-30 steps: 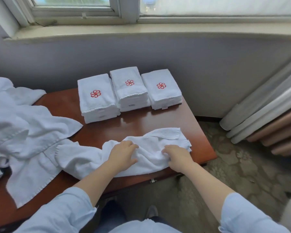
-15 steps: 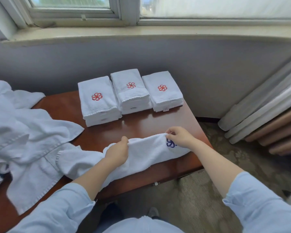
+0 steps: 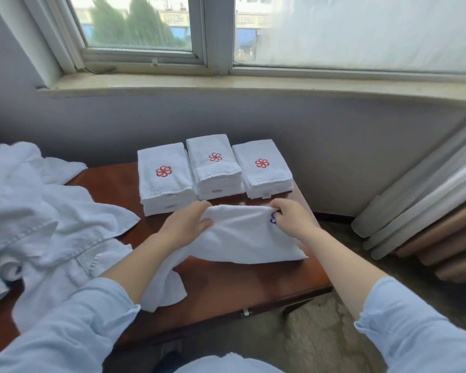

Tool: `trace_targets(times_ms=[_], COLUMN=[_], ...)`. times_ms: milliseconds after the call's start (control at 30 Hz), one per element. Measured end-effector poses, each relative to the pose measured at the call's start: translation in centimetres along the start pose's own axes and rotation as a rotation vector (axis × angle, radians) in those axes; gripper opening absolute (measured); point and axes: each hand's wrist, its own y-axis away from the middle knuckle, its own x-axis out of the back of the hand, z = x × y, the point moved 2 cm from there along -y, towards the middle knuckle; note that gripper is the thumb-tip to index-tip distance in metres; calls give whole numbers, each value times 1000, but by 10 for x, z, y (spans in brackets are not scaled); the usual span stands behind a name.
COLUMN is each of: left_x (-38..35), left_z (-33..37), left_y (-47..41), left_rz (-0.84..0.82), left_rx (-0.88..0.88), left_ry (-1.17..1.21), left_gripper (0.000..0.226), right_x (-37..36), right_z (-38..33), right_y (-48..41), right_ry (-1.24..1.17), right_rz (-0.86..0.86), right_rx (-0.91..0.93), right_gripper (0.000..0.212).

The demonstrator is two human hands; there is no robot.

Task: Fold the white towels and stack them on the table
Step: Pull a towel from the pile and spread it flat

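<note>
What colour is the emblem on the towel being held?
Blue, on the held towel beside the right hand; head view.

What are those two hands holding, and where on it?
A white towel, by its far folded edge: left hand at the left end, right hand at the right end, beside a blue emblem.

The heap of crumpled white unfolded towels (image 3: 38, 224) runs off the left edge of the frame; the right hand (image 3: 291, 218) covers part of a blue embroidered mark (image 3: 273, 218); the small white labels (image 3: 266, 195) on the stacks are too small to read; the reddish-brown wooden counter (image 3: 226, 289) is cut off at lower left.
</note>
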Motion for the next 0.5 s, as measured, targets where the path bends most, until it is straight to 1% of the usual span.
trace_targets(times_ms=[67,133,167,200,267,333,400,433,467,500], left_x=[30,57,67,72,71,54,23,6,-11,-28], left_z=[9,19,24,28,35,40,42,43,44,44], left_y=[-8,-11,-12,-11,-7,-1,5,9,13,18], left_rz=[171,352,413,449,467,418,295,194,68,-69], left_rx=[-59,-132,-166,-198,-254,-274,-245,-216,-192,-179], left_ry=[-9,-29,-36,-40,-49,-42,-27,-30,-38,-51], left_gripper=[32,29,28,26,23,22,27,30,34,37], right_x=[19,39,49,57,67,65,54,46,36,24], right_z=[-14,-28,-34,-39,-42,-33,-17,-6,4,14], right_y=[-6,-10,-11,-10,-2,8,18,22,26,31], right_ry=[-30,-101,-136,-162,-167,-117,-14,72,196,330], right_rz=[204,364,434,503,628,681,646,572,456,303], right_rx=[82,181,227,274,362,386,341,291,227,150], right_gripper=[30,33,34,35,34,30,26,26,27,29])
